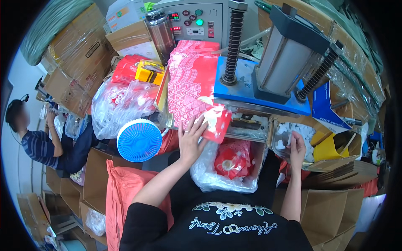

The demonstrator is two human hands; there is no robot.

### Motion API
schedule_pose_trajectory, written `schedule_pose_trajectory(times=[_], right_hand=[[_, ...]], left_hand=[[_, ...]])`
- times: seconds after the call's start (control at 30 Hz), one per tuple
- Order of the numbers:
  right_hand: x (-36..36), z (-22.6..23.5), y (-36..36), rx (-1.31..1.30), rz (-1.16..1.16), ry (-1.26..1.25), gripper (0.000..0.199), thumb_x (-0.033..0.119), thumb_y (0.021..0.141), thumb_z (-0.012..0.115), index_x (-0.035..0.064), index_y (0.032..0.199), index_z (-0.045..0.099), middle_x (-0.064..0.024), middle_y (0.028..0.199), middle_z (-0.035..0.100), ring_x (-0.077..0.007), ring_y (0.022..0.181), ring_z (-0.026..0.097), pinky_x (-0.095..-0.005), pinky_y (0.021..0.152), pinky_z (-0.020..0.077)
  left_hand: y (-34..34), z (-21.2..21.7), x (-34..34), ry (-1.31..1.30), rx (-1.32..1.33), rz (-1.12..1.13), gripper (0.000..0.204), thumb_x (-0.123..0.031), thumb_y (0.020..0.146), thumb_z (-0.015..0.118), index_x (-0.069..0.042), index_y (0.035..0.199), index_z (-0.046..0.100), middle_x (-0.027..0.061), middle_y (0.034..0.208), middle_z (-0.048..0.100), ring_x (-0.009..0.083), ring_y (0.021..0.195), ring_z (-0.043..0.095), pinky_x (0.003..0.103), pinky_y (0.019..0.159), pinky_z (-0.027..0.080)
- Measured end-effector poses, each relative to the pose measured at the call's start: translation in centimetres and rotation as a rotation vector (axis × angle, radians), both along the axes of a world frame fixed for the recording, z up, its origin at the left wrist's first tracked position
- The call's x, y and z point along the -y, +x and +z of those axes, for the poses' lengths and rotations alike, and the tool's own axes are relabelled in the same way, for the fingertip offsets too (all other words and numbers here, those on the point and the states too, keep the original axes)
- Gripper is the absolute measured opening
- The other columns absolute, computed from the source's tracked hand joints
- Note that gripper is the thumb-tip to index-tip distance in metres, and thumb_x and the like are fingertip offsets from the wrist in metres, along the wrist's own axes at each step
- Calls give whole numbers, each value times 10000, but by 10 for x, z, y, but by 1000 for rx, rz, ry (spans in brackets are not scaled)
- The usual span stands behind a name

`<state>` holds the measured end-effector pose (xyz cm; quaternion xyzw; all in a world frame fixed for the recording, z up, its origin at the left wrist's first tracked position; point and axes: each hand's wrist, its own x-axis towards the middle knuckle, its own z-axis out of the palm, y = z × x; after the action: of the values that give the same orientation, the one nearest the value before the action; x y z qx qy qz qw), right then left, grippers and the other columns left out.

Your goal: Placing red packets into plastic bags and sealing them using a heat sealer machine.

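Observation:
My left hand (190,140) lies flat with spread fingers on a red pouch with a white wave pattern (211,121), at the front edge of the press bed. A stack of the same red patterned pouches (188,83) lies behind it. My right hand (296,148) reaches into a clear container of small white plastic parts (289,131) and pinches one white piece between its fingers. Below my hands a clear plastic bag (209,173) holds finished red pouches (232,161).
A press with a blue plate (234,90), black springs and a grey cylinder (282,56) stands ahead, its control panel (194,21) behind. A blue fan (139,140) is at my left. Cardboard boxes (79,46) stand around. Another person (37,142) sits far left.

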<state>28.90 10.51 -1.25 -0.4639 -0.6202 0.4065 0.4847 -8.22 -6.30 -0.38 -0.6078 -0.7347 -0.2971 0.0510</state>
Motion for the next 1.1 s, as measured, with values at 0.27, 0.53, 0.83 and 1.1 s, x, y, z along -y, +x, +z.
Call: schedule_pose_trajectory(times=[0.27, 0.53, 0.83, 1.1], right_hand=[[45, 68, -41, 179, 184, 98, 159, 46, 896, 689, 21, 1053, 701, -48, 974, 681, -138, 893, 617, -280, 785, 490], [68, 100, -88, 356, 765, 17, 195, 68, 842, 751, 15, 1029, 735, -61, 988, 691, -135, 842, 611, -273, 752, 490], [35, 72, -65, 353, 194, 205, 377, 212, 882, 741, 23, 1198, 666, -142, 1108, 694, -266, 1021, 671, -366, 827, 527], [26, 46, -14, 877, 148, 139, 269, 195, 871, 710, 32, 1083, 682, -173, 933, 666, -360, 876, 652, -426, 787, 504]], left_hand=[[48, 17, 20, 68, 861, -122, 93, -48, 838, 762, 18, 902, 751, 49, 778, 721, 40, 752, 613, 234, 662, 472], [87, -16, 33, -163, 1032, -257, 179, -125, 886, 754, 35, 965, 745, 54, 814, 732, 69, 772, 633, 249, 724, 505], [97, -1, -23, -133, 1446, -112, 289, -210, 939, 725, 73, 994, 714, 91, 875, 729, 96, 728, 663, 268, 642, 537], [104, 21, -48, -122, 1827, -19, 274, -178, 934, 724, 77, 1028, 690, 129, 867, 734, 146, 742, 707, 274, 642, 556]])
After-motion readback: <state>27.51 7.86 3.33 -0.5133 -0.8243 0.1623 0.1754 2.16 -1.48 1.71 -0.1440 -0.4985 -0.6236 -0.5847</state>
